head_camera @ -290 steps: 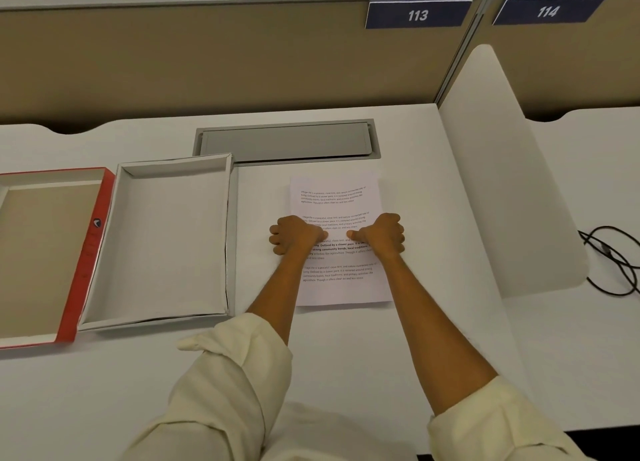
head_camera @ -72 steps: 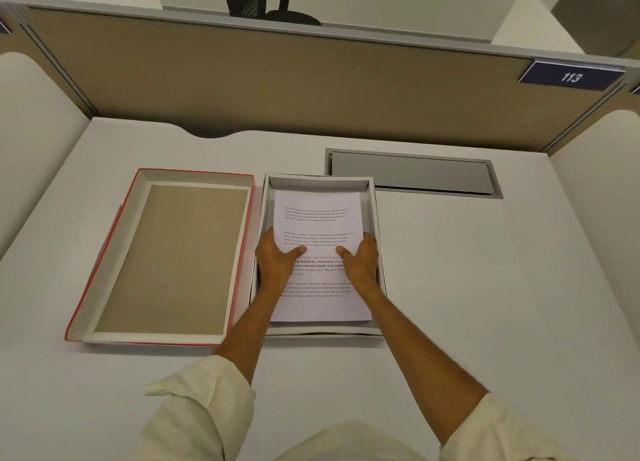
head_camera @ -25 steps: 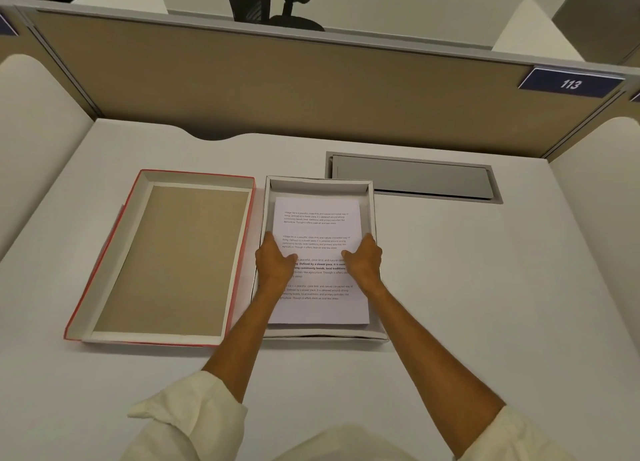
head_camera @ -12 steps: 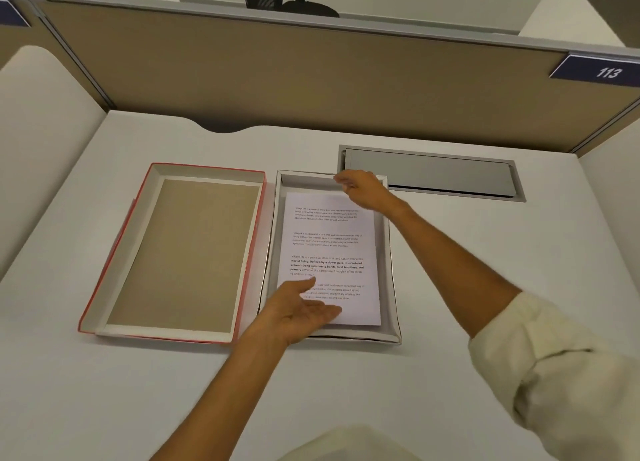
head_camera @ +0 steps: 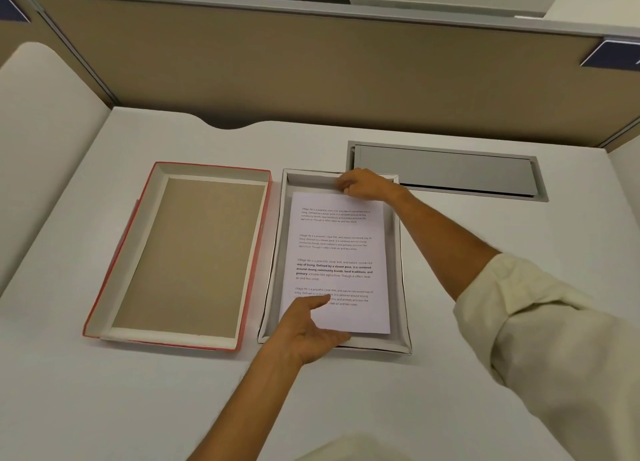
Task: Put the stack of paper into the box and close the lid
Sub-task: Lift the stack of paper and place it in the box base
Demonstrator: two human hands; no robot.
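Observation:
The stack of paper (head_camera: 337, 249), white with printed text, lies flat inside the white box (head_camera: 401, 273) at the middle of the desk. My left hand (head_camera: 311, 329) is at the stack's near edge, thumb on top of the sheets and fingers along the edge. My right hand (head_camera: 363, 185) reaches over the box's far end, its curled fingers against the stack's far edge. The red-edged lid (head_camera: 194, 256) lies upside down just left of the box, brown inside facing up, touched by neither hand.
A grey cable hatch (head_camera: 446, 171) is set into the desk behind and right of the box. A tan partition (head_camera: 311, 69) closes the back of the desk. A white side divider (head_camera: 45, 142) stands on the left.
One second ago both hands pressed the paper's middle. They have since moved apart: the right hand to the far edge, the left to the near edge. In the last half second the hands barely shifted.

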